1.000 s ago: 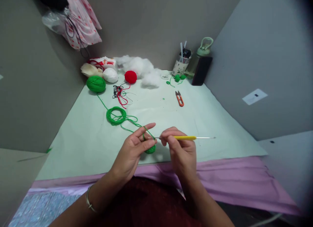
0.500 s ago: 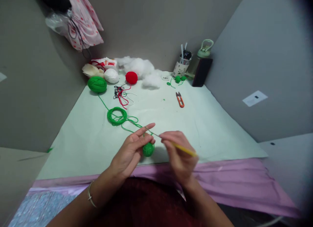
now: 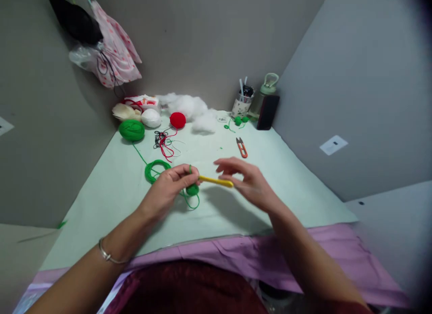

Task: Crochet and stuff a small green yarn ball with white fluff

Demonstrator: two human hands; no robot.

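Observation:
Between the thumb and fingers of my left hand (image 3: 173, 183) is a crochet hook (image 3: 218, 181), its yellow handle sticking out to the right and its tip hidden. A small round green crocheted piece (image 3: 192, 190) hangs just under that thumb, also in the grip. Green yarn loops over the left index finger, and a strand droops below the piece. My right hand (image 3: 251, 183) is off the hook, fingers apart, just behind and beside the handle's end. A coil of green yarn (image 3: 148, 170) lies left of my left hand and runs back to a green yarn ball (image 3: 131, 130).
Orange thread snips (image 3: 241, 148) lie beyond my right hand. Toward the back wall are a red yarn ball (image 3: 177, 120), a white ball (image 3: 151, 118), stuffing (image 3: 189, 107), small green pieces (image 3: 238, 120), a pen cup (image 3: 240, 107), a bottle (image 3: 258, 102) and a dark phone (image 3: 268, 113).
The crochet hook has passed from my right hand to my left. My right hand has let go and opened. Both hands appear higher in view, and the left index finger has curled in.

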